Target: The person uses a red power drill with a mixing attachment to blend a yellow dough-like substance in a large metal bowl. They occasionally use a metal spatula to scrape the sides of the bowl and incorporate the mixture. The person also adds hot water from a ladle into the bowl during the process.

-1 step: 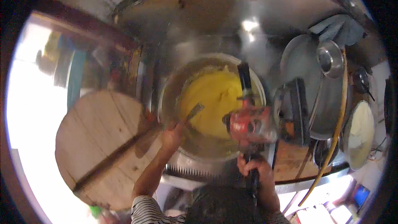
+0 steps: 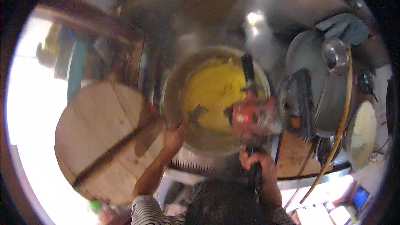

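Observation:
A large round metal pot (image 2: 173, 96) stands in the middle, with a smooth, thick yellow mass (image 2: 216, 87) inside. My left hand (image 2: 174, 136) is closed around the handle of a spatula (image 2: 199, 111) at the pot's near left side. Its flat blade lies over or touches the yellow mass; I cannot tell which. My right hand (image 2: 256, 158) grips the rear black handle of a red drill-like power tool (image 2: 250, 118), held over the pot's right side. A black side handle (image 2: 248, 67) sticks out from the tool toward the far rim. Whatever lies beneath the tool is hidden.
Left of the pot is a round wooden lid (image 2: 108, 141) with a bar across it. On the right are a dark clothes-iron-shaped object (image 2: 301, 102), large grey pans (image 2: 333, 112), a metal bowl (image 2: 334, 56), a long yellowish stick (image 2: 345, 112) and a pale-filled dish (image 2: 362, 131).
The whole view has shifted slightly, with the pot a little higher in the picture. The spatula blade looks turned flatter. Both hands keep their holds.

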A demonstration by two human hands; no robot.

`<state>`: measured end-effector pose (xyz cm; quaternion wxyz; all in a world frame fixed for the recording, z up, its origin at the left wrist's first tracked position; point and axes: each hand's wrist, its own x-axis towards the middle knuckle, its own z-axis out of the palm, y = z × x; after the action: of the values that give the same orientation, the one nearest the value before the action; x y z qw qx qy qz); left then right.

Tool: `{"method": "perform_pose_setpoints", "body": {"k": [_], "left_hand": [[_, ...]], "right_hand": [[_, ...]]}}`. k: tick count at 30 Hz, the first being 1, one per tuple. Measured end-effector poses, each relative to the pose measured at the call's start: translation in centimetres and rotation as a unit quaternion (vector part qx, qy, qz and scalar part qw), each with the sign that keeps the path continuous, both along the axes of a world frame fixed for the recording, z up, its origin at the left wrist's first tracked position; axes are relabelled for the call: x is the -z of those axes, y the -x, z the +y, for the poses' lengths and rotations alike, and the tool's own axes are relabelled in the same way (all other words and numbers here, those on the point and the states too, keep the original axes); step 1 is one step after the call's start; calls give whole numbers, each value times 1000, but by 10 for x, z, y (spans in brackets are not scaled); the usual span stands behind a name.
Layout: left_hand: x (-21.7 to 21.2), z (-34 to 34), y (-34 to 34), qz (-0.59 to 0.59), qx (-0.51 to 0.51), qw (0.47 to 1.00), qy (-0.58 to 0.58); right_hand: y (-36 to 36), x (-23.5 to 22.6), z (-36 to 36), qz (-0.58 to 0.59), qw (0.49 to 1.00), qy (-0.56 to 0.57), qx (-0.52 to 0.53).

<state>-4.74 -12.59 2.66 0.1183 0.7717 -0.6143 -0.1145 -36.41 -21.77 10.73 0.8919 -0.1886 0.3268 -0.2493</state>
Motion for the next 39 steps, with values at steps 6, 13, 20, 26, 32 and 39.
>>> {"method": "perform_pose_setpoints", "body": {"k": [6,13,20,26,32,39], "left_hand": [[0,95,64,-200,94,958,-185],[-39,131,74,-237,87,949,-190],[-61,115,40,-55,-25,992,-110],[-39,108,31,199,-275,916,-215],[-27,80,20,295,-228,891,-259],[35,23,-56,89,-88,989,-78]], "right_hand": [[-23,25,-23,-60,990,-112,-60],[-47,22,-47,-79,990,-77,-86],[-47,25,-63,-48,995,-29,-78],[-31,22,-68,-23,999,-6,-37],[-8,18,-67,-13,1000,12,-26],[19,13,-52,16,998,36,-40]]}}
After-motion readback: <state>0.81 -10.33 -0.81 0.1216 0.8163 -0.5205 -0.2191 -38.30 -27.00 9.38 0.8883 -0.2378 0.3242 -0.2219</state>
